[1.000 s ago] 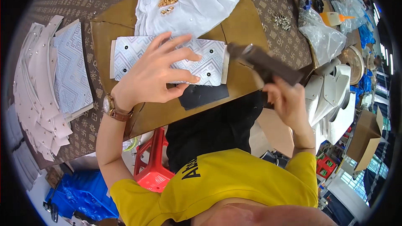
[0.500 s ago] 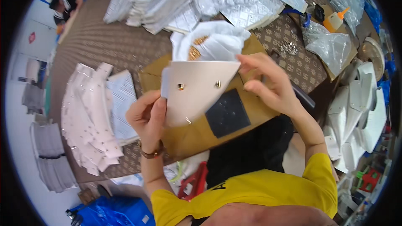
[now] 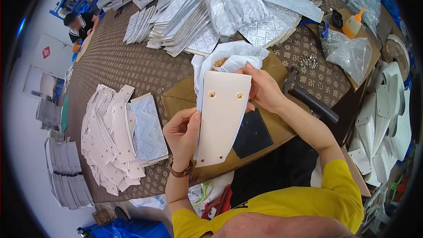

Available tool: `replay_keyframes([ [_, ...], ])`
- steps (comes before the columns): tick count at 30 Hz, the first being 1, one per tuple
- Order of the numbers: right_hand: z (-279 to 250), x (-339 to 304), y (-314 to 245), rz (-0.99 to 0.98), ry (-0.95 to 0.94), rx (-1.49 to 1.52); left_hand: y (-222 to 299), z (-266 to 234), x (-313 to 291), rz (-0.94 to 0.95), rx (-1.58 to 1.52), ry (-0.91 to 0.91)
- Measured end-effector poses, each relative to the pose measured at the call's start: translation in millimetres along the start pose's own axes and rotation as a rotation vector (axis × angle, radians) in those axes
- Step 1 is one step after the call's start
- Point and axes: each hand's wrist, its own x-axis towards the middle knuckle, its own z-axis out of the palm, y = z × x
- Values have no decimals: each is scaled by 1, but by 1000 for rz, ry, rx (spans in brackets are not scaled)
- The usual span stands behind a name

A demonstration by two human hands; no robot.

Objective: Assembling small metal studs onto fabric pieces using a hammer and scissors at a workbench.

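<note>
While the left hand pinches the left edge of the cream panel and the right hand grasps its far right edge, the panel appears raised above the brown board, left of the black pad. Should either grip loosen, it could slip; uneven pressure might crease it around the gold studs.
</note>
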Motion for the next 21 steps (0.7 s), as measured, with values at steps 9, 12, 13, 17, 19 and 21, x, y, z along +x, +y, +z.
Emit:
replay_keyframes([
  [9,2,-6,-3,-55,45,-86,-9,-1,2,-46,18,-19],
  [12,2,-1,4,-24,77,-102,-8,-11,3,-61,23,0],
  [13,-1,-1,7,-11,118,-115,-4,-15,6,-69,89,10],
  [17,-9,-2,8,27,195,-144,11,-83,17,-185,331,176],
  [19,-1,-2,7,52,154,-145,46,-134,28,-105,556,427],
  [21,5,-5,4,61,131,-168,76,-212,45,-78,702,493],
])
